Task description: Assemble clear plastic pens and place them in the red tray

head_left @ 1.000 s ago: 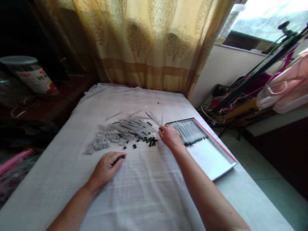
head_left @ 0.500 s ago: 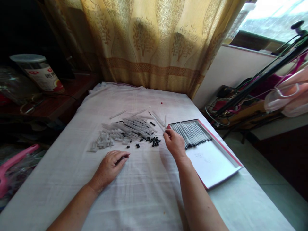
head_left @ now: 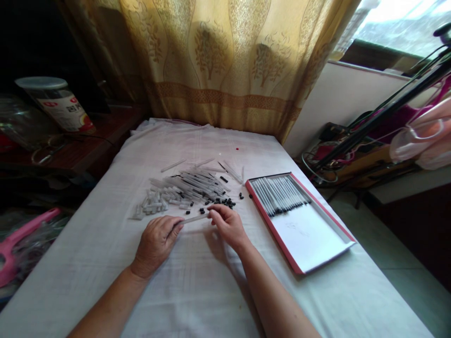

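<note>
My right hand pinches one end of a clear pen tube just in front of a pile of clear pen barrels. The fingertips of my left hand close on the tube's other end. Both hands rest low over the white cloth. Small black end plugs lie scattered beside my right hand. Grey pen caps sit in a heap left of the barrels. To the right, a red-edged white box lid holds a row of finished pens.
A patterned yellow curtain hangs behind the table. A lidded plastic jar stands on a dark shelf at the left, and a pink tool lies lower left. Black stand legs and clutter fill the right side.
My right hand came back from beside the box lid toward me and to the left, carrying a pen tube. My left hand shifted slightly and its fingers now meet the tube's other end.
</note>
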`<state>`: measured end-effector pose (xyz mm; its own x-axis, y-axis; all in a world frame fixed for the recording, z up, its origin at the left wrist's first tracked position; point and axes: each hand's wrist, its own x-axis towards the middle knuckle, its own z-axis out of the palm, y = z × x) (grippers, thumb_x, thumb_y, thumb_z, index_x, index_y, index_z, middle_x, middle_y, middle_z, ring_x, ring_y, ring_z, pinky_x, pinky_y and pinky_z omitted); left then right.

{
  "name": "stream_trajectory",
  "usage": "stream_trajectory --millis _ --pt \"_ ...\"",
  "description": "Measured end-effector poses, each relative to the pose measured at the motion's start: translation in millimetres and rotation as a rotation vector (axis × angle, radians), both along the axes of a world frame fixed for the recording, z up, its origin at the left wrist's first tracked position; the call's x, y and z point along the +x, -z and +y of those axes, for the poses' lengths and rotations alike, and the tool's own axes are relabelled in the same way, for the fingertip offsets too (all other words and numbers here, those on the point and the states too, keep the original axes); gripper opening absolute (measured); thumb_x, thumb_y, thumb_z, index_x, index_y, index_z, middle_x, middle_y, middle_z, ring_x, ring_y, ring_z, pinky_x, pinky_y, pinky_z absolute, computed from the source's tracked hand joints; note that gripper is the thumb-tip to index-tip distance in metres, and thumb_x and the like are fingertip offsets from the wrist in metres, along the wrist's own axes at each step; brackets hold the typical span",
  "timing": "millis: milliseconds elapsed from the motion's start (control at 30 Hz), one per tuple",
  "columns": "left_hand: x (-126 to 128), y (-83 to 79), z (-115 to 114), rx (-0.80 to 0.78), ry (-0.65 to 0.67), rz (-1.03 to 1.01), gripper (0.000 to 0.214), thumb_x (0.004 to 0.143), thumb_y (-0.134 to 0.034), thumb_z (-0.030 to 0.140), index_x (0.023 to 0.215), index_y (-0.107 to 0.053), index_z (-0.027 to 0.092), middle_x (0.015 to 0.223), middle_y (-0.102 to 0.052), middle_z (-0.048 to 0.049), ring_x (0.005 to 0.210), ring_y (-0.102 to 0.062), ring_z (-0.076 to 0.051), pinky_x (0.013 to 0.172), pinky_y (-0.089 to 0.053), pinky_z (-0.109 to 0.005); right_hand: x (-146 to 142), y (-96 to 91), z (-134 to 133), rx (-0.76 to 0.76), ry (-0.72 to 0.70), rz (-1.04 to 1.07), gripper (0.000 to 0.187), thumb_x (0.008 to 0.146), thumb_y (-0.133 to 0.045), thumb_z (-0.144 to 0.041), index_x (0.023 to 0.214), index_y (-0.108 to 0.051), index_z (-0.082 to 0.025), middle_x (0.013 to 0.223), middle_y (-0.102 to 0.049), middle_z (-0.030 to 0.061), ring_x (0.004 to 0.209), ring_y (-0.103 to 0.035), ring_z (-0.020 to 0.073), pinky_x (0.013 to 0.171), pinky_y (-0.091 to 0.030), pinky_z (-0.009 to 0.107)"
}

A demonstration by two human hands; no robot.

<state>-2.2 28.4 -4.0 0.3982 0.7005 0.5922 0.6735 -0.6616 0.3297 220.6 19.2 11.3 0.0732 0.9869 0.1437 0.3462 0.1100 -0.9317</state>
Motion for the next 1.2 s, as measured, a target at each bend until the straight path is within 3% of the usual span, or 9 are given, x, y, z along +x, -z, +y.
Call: stream_trajectory --millis 67,167,300,433,567,700,833,900,1200 --pt "0.4 0.4 0.7 -0.017 -0.031 -0.041 0.028 0.098 -0.046 0.037 0.098 -0.067 0.018 0.087 -0.073 -0.006 0.08 -0.069 -0.02 0.075 -0.053 -0.031 1.4 0.9 11.7 -0.004 0.093 -0.089 0.026 0.087 -0.052 -0.031 0.096 -0.073 -0.02 0.084 -0.076 0.0043 0.072 -0.068 0.0174 0.07 -0.053 0.028" --pt "0.3 0.0 0.7 -0.062 -0.065 -0.107 0.028 0.097 -0.047 0.037 0.098 -0.068 0.018 0.088 -0.074 -0.0057 0.081 -0.07 -0.019 0.073 -0.054 -0.028 -1.2 0.3 25.0 -0.018 0.162 -0.403 0.021 0.085 -0.058 -0.026 0.097 -0.075 -0.022 0.099 -0.076 0.0059 0.09 -0.068 0.0205 0.083 -0.05 0.03" --pt "-0.4 -0.5 -0.1 -0.098 -0.081 -0.136 0.03 0.096 -0.047 0.039 0.097 -0.069 0.019 0.088 -0.074 -0.0055 0.082 -0.071 -0.02 0.073 -0.055 -0.027 -10.8 -1.8 34.1 -0.108 0.168 -0.67 0.022 0.087 -0.06 -0.031 0.103 -0.075 -0.025 0.099 -0.074 0.0055 0.087 -0.068 0.021 0.076 -0.049 0.028" --pt "-0.2 -1.6 0.0 -0.13 -0.084 -0.152 0.031 0.096 -0.047 0.041 0.097 -0.069 0.019 0.088 -0.074 -0.0054 0.082 -0.071 -0.02 0.073 -0.055 -0.027 -14.4 -0.6 37.6 -0.101 0.193 -0.697 0.019 0.089 -0.058 -0.031 0.092 -0.077 -0.027 0.094 -0.074 0.004 0.082 -0.067 0.019 0.07 -0.046 0.026" --pt "0.2 -1.6 0.4 -0.145 -0.088 -0.159 0.031 0.095 -0.047 0.041 0.097 -0.069 0.019 0.088 -0.074 -0.0052 0.082 -0.071 -0.019 0.073 -0.055 -0.026 -3.2 5.5 32.7 0.025 0.277 -0.518 0.017 0.085 -0.06 -0.027 0.085 -0.076 -0.024 0.088 -0.074 0.0041 0.079 -0.066 0.0186 0.071 -0.047 0.027" --pt "0.1 -1.0 0.0 -0.165 -0.091 -0.155 0.03 0.095 -0.049 0.041 0.098 -0.069 0.019 0.09 -0.074 -0.0054 0.084 -0.071 -0.019 0.073 -0.055 -0.026 17.7 8.4 19.3 0.207 0.437 -0.098 0.017 0.081 -0.061 -0.032 0.082 -0.073 -0.019 0.079 -0.072 0.0043 0.072 -0.065 0.0175 0.068 -0.05 0.029" --pt "0.4 -0.8 0.4 -0.192 -0.093 -0.153 0.03 0.094 -0.049 0.041 0.098 -0.069 0.018 0.09 -0.074 -0.0057 0.083 -0.071 -0.019 0.072 -0.056 -0.026 33.4 2.3 6.8 0.172 0.604 0.455 0.024 0.079 -0.063 -0.04 0.086 -0.065 -0.017 0.079 -0.072 0.0038 0.061 -0.066 0.0147 0.046 -0.046 0.022" --pt "0.6 -0.7 0.8 -0.209 -0.101 -0.156 0.031 0.093 -0.049 0.042 0.097 -0.07 0.019 0.089 -0.074 -0.0055 0.083 -0.071 -0.02 0.072 -0.056 -0.026 37.2 -1.7 2.6 0.151 0.636 0.63 0.023 0.077 -0.064 -0.039 0.084 -0.062 -0.017 0.078 -0.072 0.0029 0.057 -0.066 0.0127 0.042 -0.044 0.019" --pt "0.9 -2.8 -0.3 -0.24 -0.113 -0.169 0.033 0.092 -0.049 0.045 0.097 -0.071 0.02 0.09 -0.075 -0.0056 0.083 -0.071 -0.02 0.073 -0.056 -0.027 39.2 -6.9 -4.9 0.101 0.573 0.701 0.016 0.072 -0.067 -0.031 0.079 -0.061 -0.017 0.067 -0.071 -0.0002 0.05 -0.064 0.0108 0.037 -0.042 0.016"
